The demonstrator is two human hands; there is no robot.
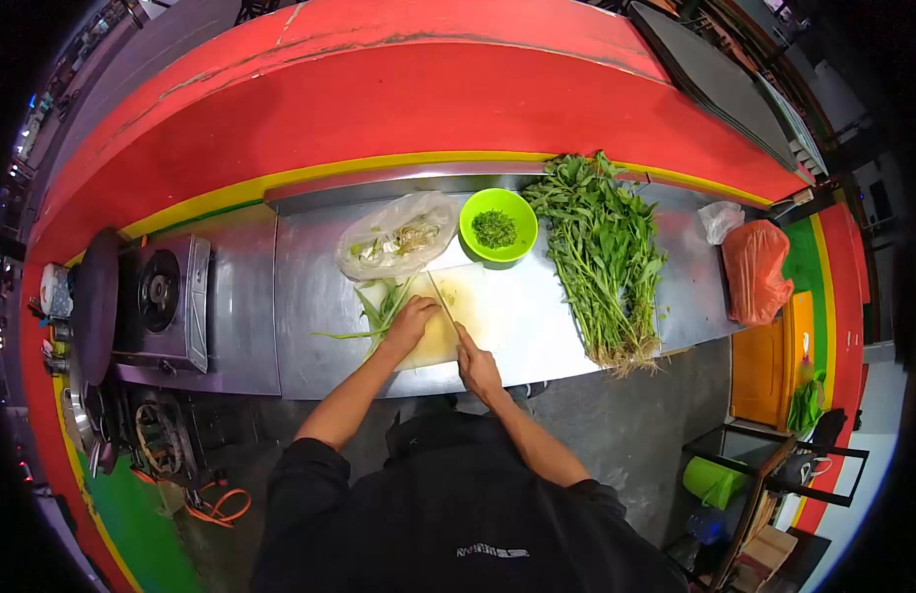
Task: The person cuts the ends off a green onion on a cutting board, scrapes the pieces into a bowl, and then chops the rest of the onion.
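My right hand [478, 368] is closed around the handle of a knife [441, 297], whose blade slants up and left over the cutting board [465, 314]. On the left part of the board, my left hand [414, 323] presses down with bent fingers on scallions [382, 302]. Their long green leaves trail out to the left, past the board's edge. The blade lies close beside my left fingertips. Beyond the board stands a lime-green bowl [525, 210] with finely chopped greens [494, 228] inside. A clear plastic bag [361, 256] with pale trimmings lies at its left.
A big bunch of leafy greens [606, 252] with roots lies on the steel counter [309, 326] to the right. An orange plastic bag [756, 272] sits farther right. At the left is a gas stove [161, 289]. A red wall [379, 114] borders the counter's back.
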